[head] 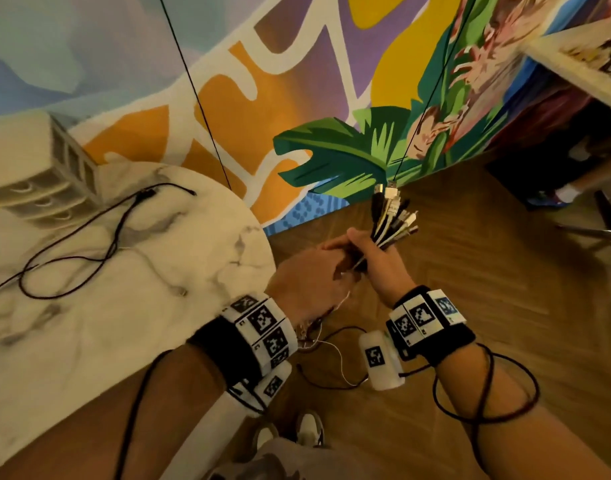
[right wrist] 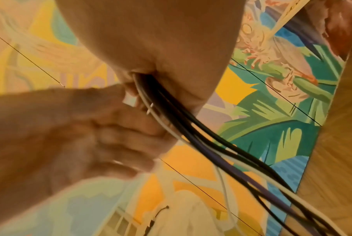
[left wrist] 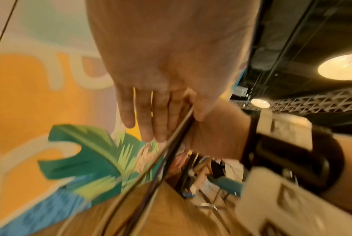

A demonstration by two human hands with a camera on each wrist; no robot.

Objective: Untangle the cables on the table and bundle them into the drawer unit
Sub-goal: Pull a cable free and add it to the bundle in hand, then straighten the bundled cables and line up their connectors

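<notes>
My right hand (head: pixel 375 259) grips a bundle of black and white cables (head: pixel 392 220) out over the floor, right of the table, with the plug ends fanned upward. My left hand (head: pixel 311 275) is against it just below, pinching the same cables (left wrist: pixel 168 150) between thumb and fingers (left wrist: pixel 161 115). In the right wrist view the strands (right wrist: pixel 191 137) run down out of my right palm (right wrist: pixel 161 47) past the left hand (right wrist: pixel 114 127). The loose tails (head: pixel 331 358) hang toward the floor. One black cable (head: pixel 113 237) lies looped on the marble table (head: pixel 124 341). The white drawer unit (head: pixel 44 178) stands at the table's far left.
A painted mural wall (head: pixel 297 98) runs behind the table. Another table's edge (head: pixel 574 64) and a chair base (head: pixel 605 220) are at the far right, with someone's foot (head: pixel 567 194) beside them. My shoes (head: pixel 307 427) are on the wood floor below.
</notes>
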